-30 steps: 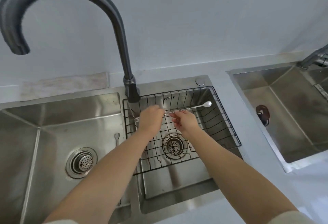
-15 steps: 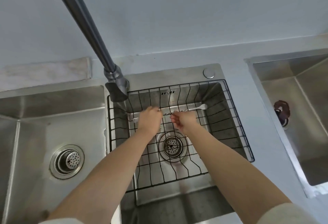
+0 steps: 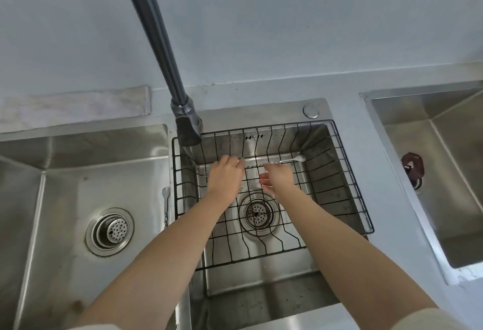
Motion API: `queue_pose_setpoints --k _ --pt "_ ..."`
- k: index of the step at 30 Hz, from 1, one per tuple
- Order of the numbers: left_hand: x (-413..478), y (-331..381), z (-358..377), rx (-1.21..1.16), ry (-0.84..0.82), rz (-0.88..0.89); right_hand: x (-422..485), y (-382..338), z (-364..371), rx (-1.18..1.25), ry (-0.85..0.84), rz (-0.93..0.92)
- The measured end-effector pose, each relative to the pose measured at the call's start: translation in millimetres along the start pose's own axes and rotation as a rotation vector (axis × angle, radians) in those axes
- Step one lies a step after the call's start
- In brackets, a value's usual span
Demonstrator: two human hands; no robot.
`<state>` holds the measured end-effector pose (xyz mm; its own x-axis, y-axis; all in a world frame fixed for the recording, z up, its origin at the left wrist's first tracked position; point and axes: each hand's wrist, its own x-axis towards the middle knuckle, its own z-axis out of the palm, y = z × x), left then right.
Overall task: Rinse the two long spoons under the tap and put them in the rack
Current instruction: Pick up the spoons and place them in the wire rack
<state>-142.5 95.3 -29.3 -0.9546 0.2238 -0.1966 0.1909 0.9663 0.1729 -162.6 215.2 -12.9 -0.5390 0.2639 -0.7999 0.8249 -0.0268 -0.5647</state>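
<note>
Pale cloth [image 3: 75, 106] on counter, left drain strainer [image 3: 109, 230], brown object [image 3: 413, 170]

The tap [image 3: 156, 50] slants in from the top left and its base stands at the back left corner of the wire rack [image 3: 337, 173], so I see that corner blocked from above. My left hand [image 3: 226, 175] and right hand [image 3: 277, 179] fill the back middle of the rack, above a long spoon [image 3: 287, 160] lying along the back wires. Over the drain [image 3: 257, 213] there is room, but both forearms cross the front half. The right side of the rack is open. The left basin [image 3: 65, 199] gives wide room, and a second spoon [image 3: 165, 199] sits at the ridge beside it. The worktop [image 3: 366, 146] strip on the right gives a free way past.
</note>
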Motion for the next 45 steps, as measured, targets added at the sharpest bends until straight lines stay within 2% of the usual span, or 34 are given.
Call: queue_pose_setpoints --k 2,5,7,13,17,22,30,36,45 --pt "-9.8 -1.7 -10.7 -0.067 0.085 0.001 -10.1 2.2 -0.2 -0.139 0.039 -0.124" --pt "-33.8 -3.5 -33.7 -0.105 0.343 0.019 -33.6 2.1 5.1 -0.32 0.076 -0.287" --pt "-54.1 -7.4 -43.7 -0.124 0.456 -0.003 -51.9 0.2 12.7 -0.414 0.081 -0.356" --pt "-115.4 -51.6 -54.1 -0.28 0.541 -0.212 -107.8 -2.3 54.1 -0.509 0.001 -0.615" --pt "-151.2 -91.2 -45.1 -0.393 0.355 -0.48 -138.8 4.1 98.8 -0.595 -0.13 -0.701" --pt "-182.7 -126.2 -16.2 -0.527 0.12 -0.709 -152.8 28.4 156.0 -0.76 -0.241 -0.711" --pt "-199.7 -131.7 42.0 -0.602 -0.267 -0.868 -105.3 89.1 207.0 -1.013 -0.291 -0.382" --pt "-178.0 -119.5 73.4 -0.565 -0.294 -0.769 -69.7 123.2 225.7 -1.021 -0.203 -0.238" --pt "-167.3 -120.0 100.4 -0.569 -0.275 -0.739 -46.3 153.5 225.4 -1.146 -0.059 -0.312"
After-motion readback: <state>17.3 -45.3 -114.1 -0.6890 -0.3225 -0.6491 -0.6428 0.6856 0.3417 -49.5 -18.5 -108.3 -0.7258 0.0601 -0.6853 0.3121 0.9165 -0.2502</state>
